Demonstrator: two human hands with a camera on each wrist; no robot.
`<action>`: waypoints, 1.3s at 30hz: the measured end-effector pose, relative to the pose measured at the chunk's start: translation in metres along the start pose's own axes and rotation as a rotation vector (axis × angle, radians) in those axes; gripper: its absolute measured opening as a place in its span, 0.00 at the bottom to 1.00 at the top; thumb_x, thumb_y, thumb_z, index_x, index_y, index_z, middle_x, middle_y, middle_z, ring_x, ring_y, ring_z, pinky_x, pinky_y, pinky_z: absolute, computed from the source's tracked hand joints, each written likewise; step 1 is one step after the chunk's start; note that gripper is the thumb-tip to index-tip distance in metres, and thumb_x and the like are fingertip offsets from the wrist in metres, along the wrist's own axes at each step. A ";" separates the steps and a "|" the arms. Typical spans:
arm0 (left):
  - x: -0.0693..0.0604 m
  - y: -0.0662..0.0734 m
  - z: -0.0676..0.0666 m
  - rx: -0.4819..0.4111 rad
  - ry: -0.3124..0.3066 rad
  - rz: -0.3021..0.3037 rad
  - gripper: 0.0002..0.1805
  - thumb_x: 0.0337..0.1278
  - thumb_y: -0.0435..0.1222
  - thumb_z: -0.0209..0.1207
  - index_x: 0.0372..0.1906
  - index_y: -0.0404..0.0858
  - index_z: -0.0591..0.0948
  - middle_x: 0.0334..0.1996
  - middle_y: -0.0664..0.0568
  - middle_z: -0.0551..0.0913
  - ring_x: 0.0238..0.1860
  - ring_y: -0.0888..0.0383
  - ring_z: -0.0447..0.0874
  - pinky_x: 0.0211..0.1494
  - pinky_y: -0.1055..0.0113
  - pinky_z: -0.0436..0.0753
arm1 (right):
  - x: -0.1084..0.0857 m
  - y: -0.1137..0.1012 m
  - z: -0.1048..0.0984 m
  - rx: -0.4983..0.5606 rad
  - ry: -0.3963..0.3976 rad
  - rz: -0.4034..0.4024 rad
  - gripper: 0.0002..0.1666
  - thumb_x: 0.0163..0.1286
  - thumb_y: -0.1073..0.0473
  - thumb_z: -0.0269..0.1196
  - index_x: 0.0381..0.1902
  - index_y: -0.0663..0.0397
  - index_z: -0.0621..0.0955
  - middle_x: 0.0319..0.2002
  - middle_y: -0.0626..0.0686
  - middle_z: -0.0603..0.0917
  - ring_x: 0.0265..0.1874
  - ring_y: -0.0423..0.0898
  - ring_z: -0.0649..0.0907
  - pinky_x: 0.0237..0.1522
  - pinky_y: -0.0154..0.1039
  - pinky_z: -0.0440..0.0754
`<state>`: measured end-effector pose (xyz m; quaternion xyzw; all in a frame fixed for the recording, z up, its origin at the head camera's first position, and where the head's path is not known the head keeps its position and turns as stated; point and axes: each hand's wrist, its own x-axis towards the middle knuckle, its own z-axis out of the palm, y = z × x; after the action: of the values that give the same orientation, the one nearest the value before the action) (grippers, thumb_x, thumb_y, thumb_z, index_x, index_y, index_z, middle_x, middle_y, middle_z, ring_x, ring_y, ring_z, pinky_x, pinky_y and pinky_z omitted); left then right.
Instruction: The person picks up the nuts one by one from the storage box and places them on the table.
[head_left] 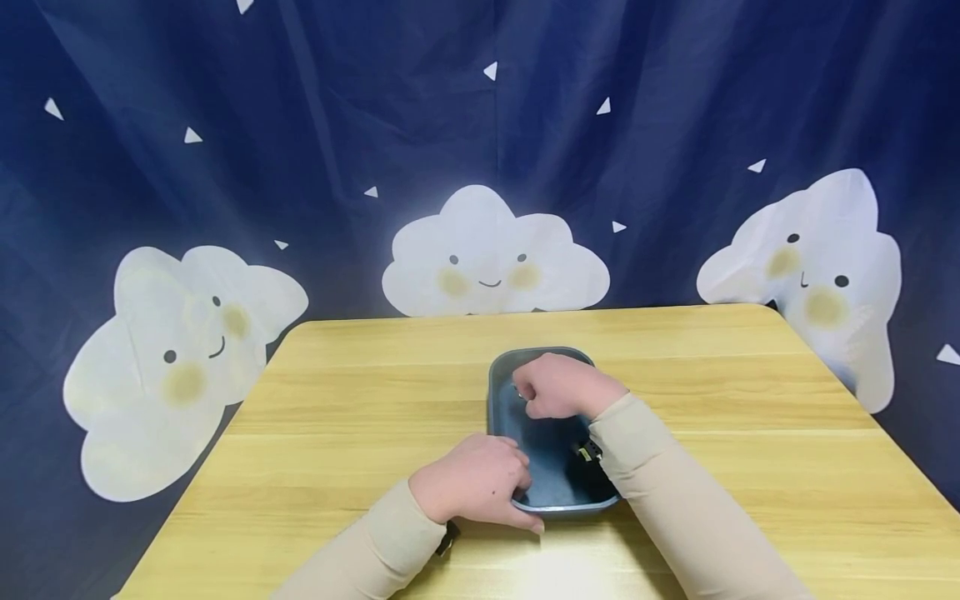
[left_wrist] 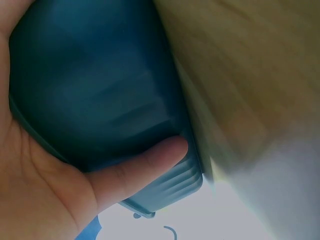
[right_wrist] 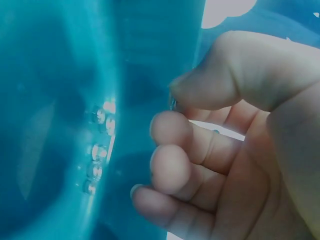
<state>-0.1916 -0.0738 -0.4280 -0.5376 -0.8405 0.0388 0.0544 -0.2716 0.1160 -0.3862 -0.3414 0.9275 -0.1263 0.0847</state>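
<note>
A dark blue-green rectangular tray (head_left: pixel 551 454) with raised walls and rounded corners stands on the table. At its near left corner my left hand (head_left: pixel 476 479) grips the wall. The left thumb (left_wrist: pixel 145 167) lies along the ribbed outside, while the other fingers hook over the rim. My right hand (head_left: pixel 558 385) is over the far part of the tray. Between its thumb and index finger it pinches a small shiny bead (right_wrist: pixel 173 104), mostly covered by the fingertips. Several small, clear, shiny beads (right_wrist: pixel 97 150) lie in a loose row inside the tray, blurred.
The tray sits on a light wooden table (head_left: pixel 360 392). Behind the far edge hangs a dark blue curtain (head_left: pixel 435 108) with smiling white clouds (head_left: pixel 491 258). A small dark device (head_left: pixel 590 451) is on the right wrist, over the tray.
</note>
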 end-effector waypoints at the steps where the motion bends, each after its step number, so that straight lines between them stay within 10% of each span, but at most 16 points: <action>1: 0.000 0.000 0.000 -0.002 -0.005 -0.002 0.31 0.50 0.72 0.60 0.12 0.55 0.70 0.18 0.69 0.66 0.28 0.66 0.72 0.28 0.74 0.69 | -0.002 0.000 -0.002 0.003 0.006 -0.002 0.13 0.58 0.63 0.64 0.22 0.43 0.72 0.20 0.41 0.71 0.21 0.40 0.70 0.27 0.36 0.68; 39: 0.000 0.000 0.002 -0.004 -0.033 -0.020 0.30 0.51 0.73 0.58 0.15 0.55 0.72 0.20 0.68 0.66 0.29 0.66 0.70 0.27 0.73 0.68 | -0.069 0.053 -0.027 0.140 0.229 0.155 0.08 0.56 0.65 0.61 0.26 0.46 0.75 0.20 0.43 0.73 0.23 0.43 0.74 0.29 0.41 0.70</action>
<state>-0.1915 -0.0736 -0.4298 -0.5286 -0.8468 0.0454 0.0396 -0.2587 0.2053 -0.3713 -0.2455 0.9436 -0.2218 0.0114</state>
